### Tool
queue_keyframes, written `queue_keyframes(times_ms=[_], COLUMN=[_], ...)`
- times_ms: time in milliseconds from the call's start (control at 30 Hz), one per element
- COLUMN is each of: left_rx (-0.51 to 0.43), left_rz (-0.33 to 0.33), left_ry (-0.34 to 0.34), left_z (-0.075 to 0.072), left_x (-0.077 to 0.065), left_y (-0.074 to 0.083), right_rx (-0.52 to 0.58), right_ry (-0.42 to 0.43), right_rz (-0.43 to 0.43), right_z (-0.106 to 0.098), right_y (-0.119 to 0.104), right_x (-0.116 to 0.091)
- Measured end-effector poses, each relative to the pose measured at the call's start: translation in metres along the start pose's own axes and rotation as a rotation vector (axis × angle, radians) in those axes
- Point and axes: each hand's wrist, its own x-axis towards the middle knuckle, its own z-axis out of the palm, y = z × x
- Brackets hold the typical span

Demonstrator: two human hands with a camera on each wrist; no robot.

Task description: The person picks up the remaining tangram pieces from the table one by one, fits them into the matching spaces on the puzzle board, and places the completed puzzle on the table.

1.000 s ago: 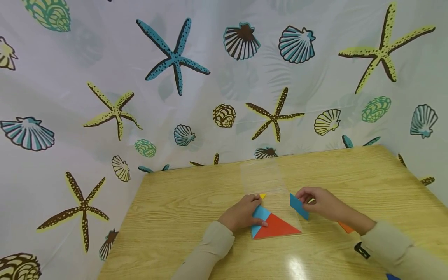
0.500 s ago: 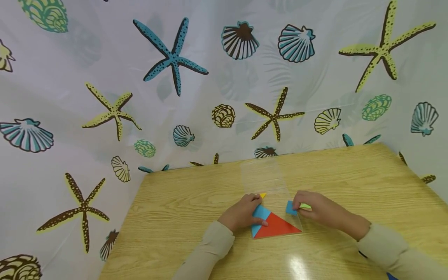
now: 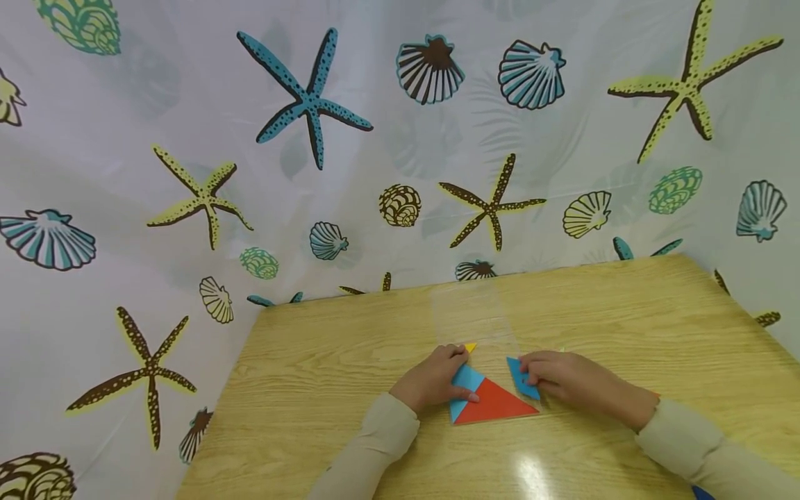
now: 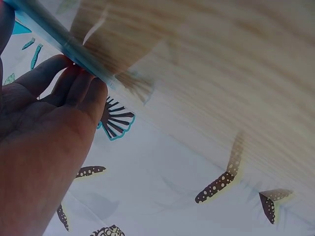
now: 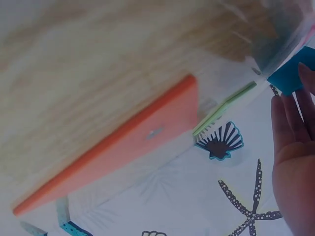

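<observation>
My right hand (image 3: 571,382) pinches a flat blue tangram piece (image 3: 521,378), tilted close beside the right side of a clear plastic case (image 3: 478,326). That case holds a large red triangle (image 3: 496,405), light blue pieces (image 3: 466,378) and a yellow tip (image 3: 471,347). My left hand (image 3: 431,380) grips the case at its left side, with the thumb over the light blue and red pieces. In the left wrist view, the fingers (image 4: 74,88) meet a pale blue edge. The right wrist view shows the blue piece (image 5: 298,73) at the fingertips.
An orange triangle (image 5: 152,132) and a light green piece (image 5: 226,108) lie near my right hand, mostly hidden in the head view. A dark blue piece (image 3: 703,493) shows at the bottom edge. A shell-patterned curtain (image 3: 350,194) borders the wooden table (image 3: 312,389).
My right hand has moved slightly left with the blue piece, turning it on the way, and is now nearer the case. The left hand has stayed in place.
</observation>
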Motion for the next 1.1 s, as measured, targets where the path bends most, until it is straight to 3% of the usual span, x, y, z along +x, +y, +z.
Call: queue_keyframes(times_ms=[267, 367, 433, 533, 633, 733, 900, 1100], left_rx=[0.014, 0.010, 0.007, 0.009, 0.009, 0.002, 0.002, 0.013], left_rz=[0.010, 0.009, 0.006, 0.002, -0.002, -0.005, -0.002, 0.002], left_ry=[0.004, 0.006, 0.002, -0.004, -0.006, -0.014, -0.013, -0.005], left_z=[-0.001, 0.000, 0.001, 0.001, 0.001, 0.001, 0.001, 0.001], left_x=[-0.001, -0.001, -0.001, -0.001, -0.001, -0.001, -0.001, -0.001], left_y=[0.000, -0.001, -0.002, -0.002, -0.001, -0.001, -0.001, -0.001], right_rx=[-0.072, -0.071, -0.080, -0.073, -0.002, 0.093, 0.082, 0.034], right_ry=[0.011, 0.031, 0.036, 0.008, -0.038, -0.087, -0.120, -0.105], right_rz=[-0.076, -0.069, -0.014, 0.155, 0.349, 0.472, 0.530, 0.500], right_z=[0.006, 0.007, 0.006, 0.005, 0.005, 0.008, 0.014, 0.016], right_y=[0.002, 0.002, -0.002, -0.009, -0.018, -0.024, -0.030, -0.032], right_x=[-0.005, -0.004, -0.002, 0.004, 0.010, 0.015, 0.022, 0.024])
